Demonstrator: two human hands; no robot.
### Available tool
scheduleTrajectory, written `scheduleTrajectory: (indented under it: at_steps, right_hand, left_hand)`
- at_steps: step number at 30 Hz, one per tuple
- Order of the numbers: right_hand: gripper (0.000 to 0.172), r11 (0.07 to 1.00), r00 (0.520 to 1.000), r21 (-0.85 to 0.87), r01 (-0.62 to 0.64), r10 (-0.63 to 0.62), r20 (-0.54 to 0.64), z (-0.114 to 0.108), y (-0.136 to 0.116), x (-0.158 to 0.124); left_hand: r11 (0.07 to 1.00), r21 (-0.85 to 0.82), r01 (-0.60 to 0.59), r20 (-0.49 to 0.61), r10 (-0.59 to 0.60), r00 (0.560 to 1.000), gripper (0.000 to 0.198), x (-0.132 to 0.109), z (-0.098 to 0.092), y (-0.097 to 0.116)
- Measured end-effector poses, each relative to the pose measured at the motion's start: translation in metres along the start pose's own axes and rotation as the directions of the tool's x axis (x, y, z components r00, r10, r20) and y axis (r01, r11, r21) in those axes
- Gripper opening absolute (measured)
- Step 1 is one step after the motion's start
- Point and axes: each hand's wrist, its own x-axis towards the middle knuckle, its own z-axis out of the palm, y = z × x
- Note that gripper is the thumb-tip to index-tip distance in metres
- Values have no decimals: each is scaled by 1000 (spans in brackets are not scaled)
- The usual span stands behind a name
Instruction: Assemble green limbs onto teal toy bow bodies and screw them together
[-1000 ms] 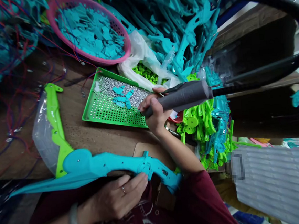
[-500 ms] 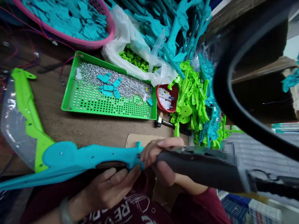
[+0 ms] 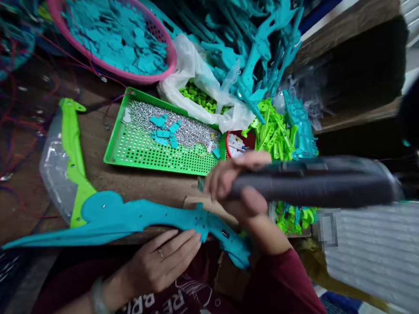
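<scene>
My right hand (image 3: 239, 188) is wrapped round a black electric screwdriver (image 3: 316, 182), held above the table to the right and blurred by motion. The screwdriver's tip, pointing left, is hard to make out. A long blue plastic toy part (image 3: 127, 216) with a round disc and a curved grip lies along the table's front edge. My left hand (image 3: 163, 260) holds it near the crosspiece, with straight fingers pressed together along its lower edge and the thumb hidden. Joined to the blue part's left end is a lime-green arm (image 3: 74, 160) with a translucent blade (image 3: 53, 169).
Behind stands a green perforated tray (image 3: 140, 160) with screws and small blue pieces. A pink basket (image 3: 116, 75) of blue parts, a white bag (image 3: 187, 62) of green pieces and a red basket (image 3: 227, 146) sit nearby. Green parts (image 3: 270, 128) pile up right; wires (image 3: 12, 143) tangle left.
My right hand has lifted the screwdriver up and away from the blue toy part, uncovering its curved grip. My left hand stays on the part. The view has shifted a little.
</scene>
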Motion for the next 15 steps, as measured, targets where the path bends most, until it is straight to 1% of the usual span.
scheduleTrajectory:
  at_steps: [1,2,3,5,7,10,13,15]
  right_hand:
    - [33,998,998,30,50,-49,-49,2,7,15]
    - [31,996,993,47,77,-72,-98,4,16,27]
    - [32,996,988,50,76,-68,-136,7,25,37]
    - [37,997,985,59,44,-34,-167,12,42,46]
    - [40,997,986,68,32,-20,-168,14,51,45]
    - [39,997,987,74,25,-13,-162,14,53,39]
    - [35,994,990,102,33,-19,-138,14,53,37]
    - [33,991,992,125,49,-34,-123,15,55,39]
  left_hand:
    - [1000,6,6,7,-6,1000,39,1,1,-1]
    - [1000,9,12,7,-12,1000,39,3,1,-2]
    - [1000,10,19,11,-19,1000,39,4,1,-3]
    - [1000,11,22,13,-22,1000,39,6,1,-4]
    - [1000,24,16,8,-16,1000,40,6,1,-3]
    - [999,43,4,15,-5,1000,39,8,-2,-4]
    - [999,48,18,63,-21,998,38,9,-4,-4]
    - [996,75,56,110,-64,992,37,10,-3,-4]
